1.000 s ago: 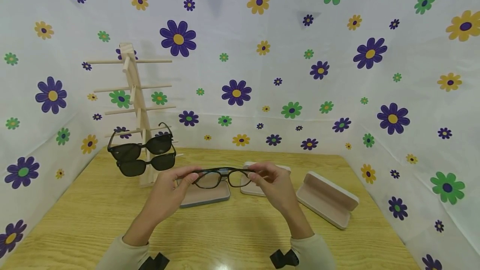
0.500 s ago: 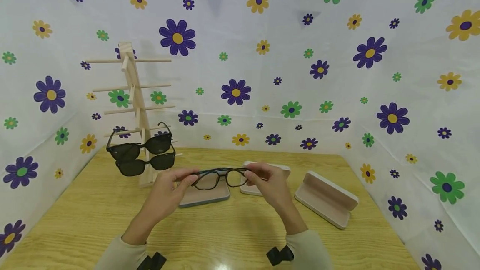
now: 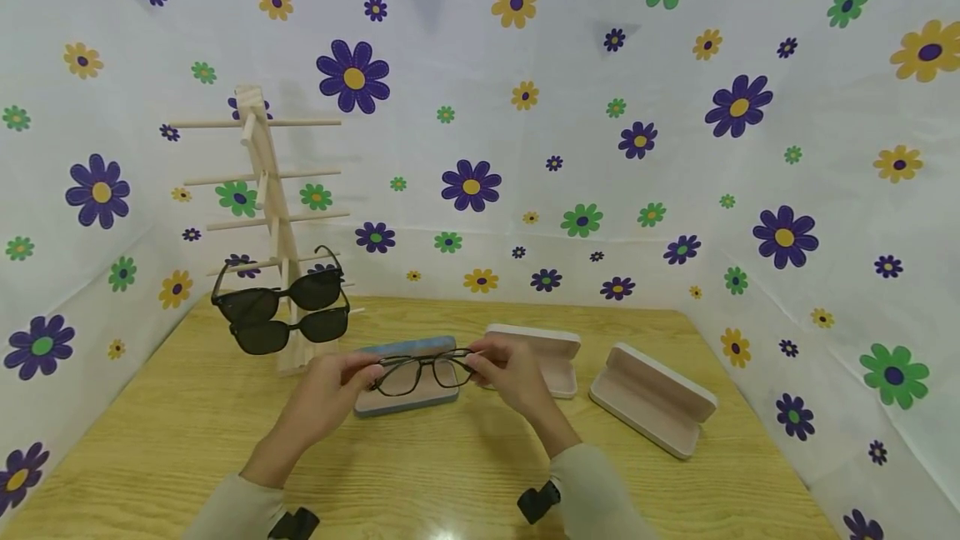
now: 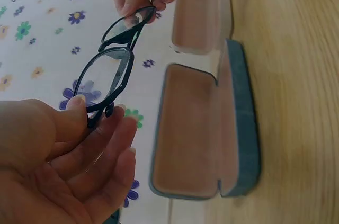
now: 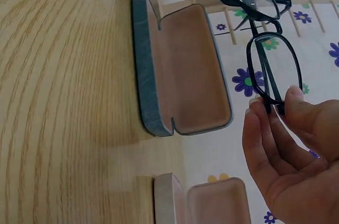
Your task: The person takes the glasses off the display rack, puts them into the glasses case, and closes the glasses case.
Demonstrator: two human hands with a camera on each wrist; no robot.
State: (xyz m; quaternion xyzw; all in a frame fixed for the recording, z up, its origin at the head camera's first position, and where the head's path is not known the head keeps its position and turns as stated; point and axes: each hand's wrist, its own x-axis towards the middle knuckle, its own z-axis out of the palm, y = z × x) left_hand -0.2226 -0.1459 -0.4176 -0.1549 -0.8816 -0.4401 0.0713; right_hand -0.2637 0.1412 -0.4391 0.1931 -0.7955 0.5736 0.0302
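Note:
Black-framed eyeglasses (image 3: 422,364) with clear lenses hang between both hands, temples folded behind the lenses. My left hand (image 3: 322,394) pinches one end of the frame between thumb and fingers; the right hand (image 3: 517,382) pinches the other end. In the left wrist view the left thumb lies on the near rim of the eyeglasses (image 4: 124,75). Behind and below them, overlapped in the head view, an open blue-grey glasses case (image 3: 405,409) with a pinkish lining lies on the table. From the right wrist view, the same case (image 5: 196,70) appears beside the eyeglasses.
Two more open, pale glasses cases lie to the right: one case (image 3: 558,365) behind the right hand, another case (image 3: 652,402) farther right. At left a wooden display rack (image 3: 273,190) holds two pairs of sunglasses (image 3: 288,332). Flower-printed cloth surrounds the wooden table (image 3: 420,482).
Both hands have moved slightly down and left with the eyeglasses, the right hand farther. The blue-grey case shows more behind them.

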